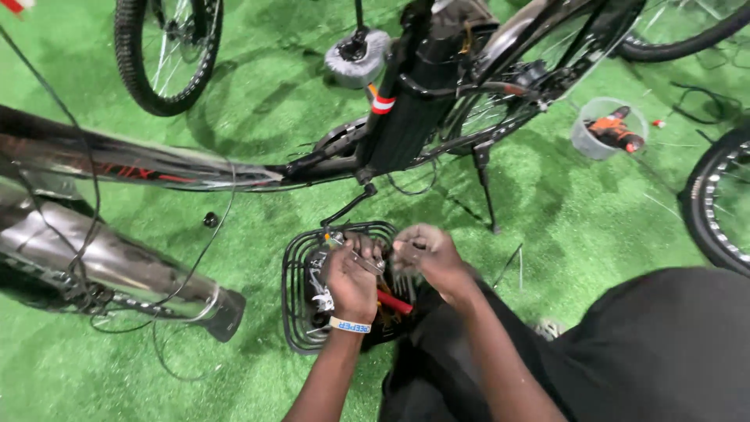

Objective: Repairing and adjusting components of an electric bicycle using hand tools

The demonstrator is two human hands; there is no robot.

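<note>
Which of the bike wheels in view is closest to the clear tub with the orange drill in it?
The wheel at the right edge, just below and right of the clear tub. The knobby tyre at top left lies far across the green turf, and the top-right one sits farther up.

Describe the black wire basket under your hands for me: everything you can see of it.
The wire basket is black, made of thin bent rods that look like coated metal, with rounded corners and parallel bars curving up its sides. It sits upright on the green turf, just below the bicycle frame. Inside lie mixed tools, among them a red-handled tool and silvery metal pieces. The left hand and right hand hover over its opening, gripping small metal parts. Its right side is hidden by the hands and dark clothing.
</note>
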